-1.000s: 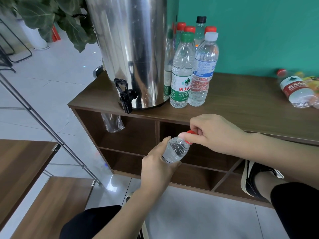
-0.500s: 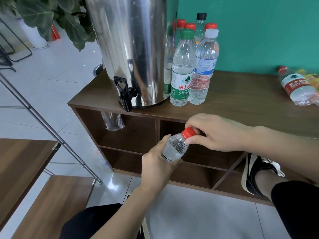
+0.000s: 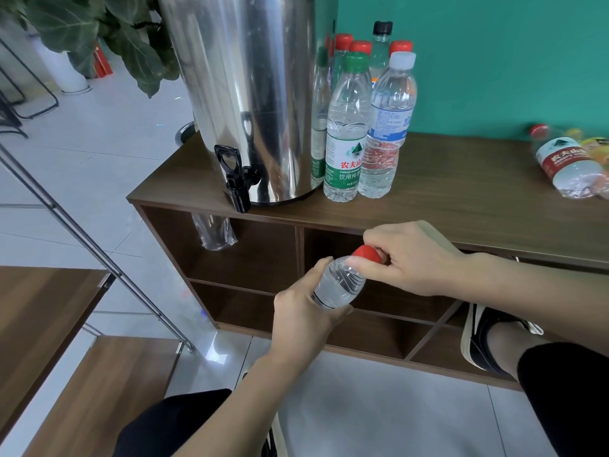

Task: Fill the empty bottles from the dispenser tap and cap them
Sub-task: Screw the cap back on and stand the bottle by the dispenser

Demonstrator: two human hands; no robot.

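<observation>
While left hand (image 3: 304, 319) grips the water bottle (image 3: 339, 285) w/ fingers wrapped round, right hand (image 3: 412, 258) pinches its red cap (image 3: 366, 253).

Left hand (image 3: 304, 316) grips bottle (image 3: 339, 285); right hand (image 3: 412, 258) pinches cap (image 3: 367, 253).

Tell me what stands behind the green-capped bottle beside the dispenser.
Behind the green-capped bottle stand more upright bottles: three red caps and one black cap show above it. Their bodies are mostly covered by it and the white-capped bottle, so their fill cannot be seen.
</observation>
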